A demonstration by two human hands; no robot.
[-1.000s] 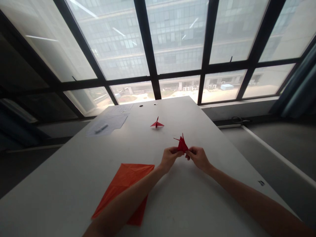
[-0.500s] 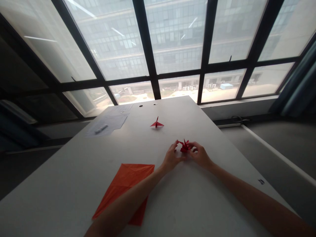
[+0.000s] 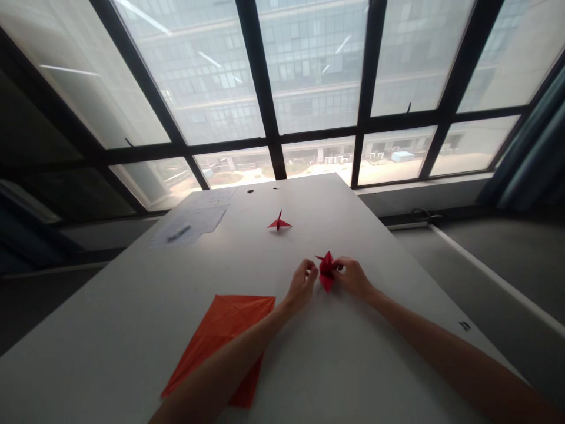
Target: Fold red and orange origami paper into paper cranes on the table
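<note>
The red paper crane (image 3: 326, 272) is thin matt paper, the orange paper sheet (image 3: 219, 335) is creased matt paper, and the desk (image 3: 247, 262) is smooth matt white.

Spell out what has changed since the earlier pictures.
The left hand has let go of the red paper crane and moved left, leaving a small gap. The right hand keeps hold, and the crane now sits lower, over the white table. The orange paper sheet and the other red crane stayed put.
</note>
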